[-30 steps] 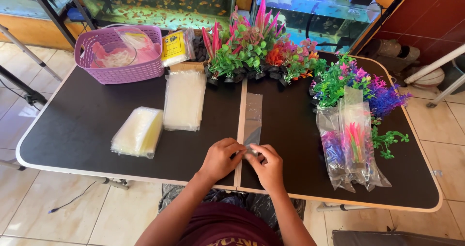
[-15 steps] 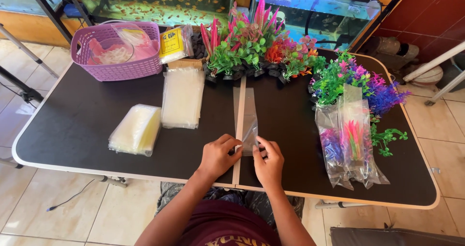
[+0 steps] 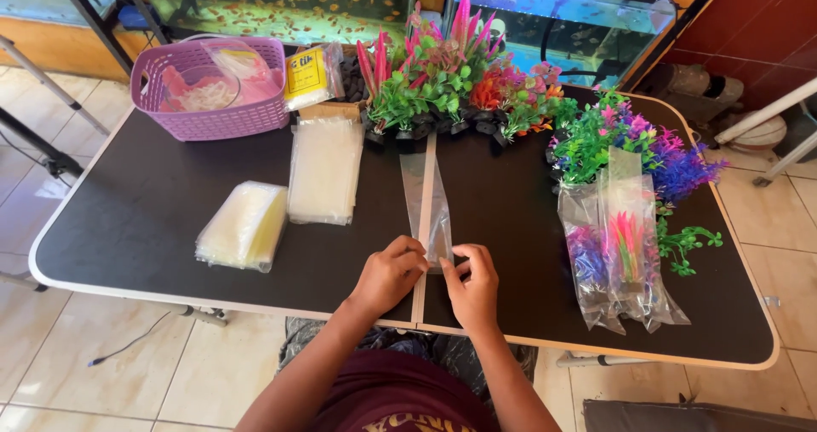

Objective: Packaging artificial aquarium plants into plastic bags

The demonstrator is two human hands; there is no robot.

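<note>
A long clear plastic bag [image 3: 428,198] lies lengthwise along the middle seam of the black folding table [image 3: 170,219]. My left hand [image 3: 390,272] and my right hand [image 3: 471,284] both pinch its near end, fingers meeting at the bag's mouth. A flat stack of clear bags [image 3: 325,168] lies to the left, and a smaller yellowish stack [image 3: 242,225] lies nearer the front left. Bagged artificial plants [image 3: 621,245] rest at my right.
Loose artificial aquarium plants, green, pink and red [image 3: 451,79], line the table's back; a green and purple cluster [image 3: 630,147] sits at the back right. A purple basket [image 3: 213,87] stands at the back left beside a yellow packet [image 3: 308,73]. Fish tanks stand behind.
Both hands stayed at the bag's near end, and the bag's near end has lifted and shifted slightly as the fingers work at its mouth. The view has drifted a little.
</note>
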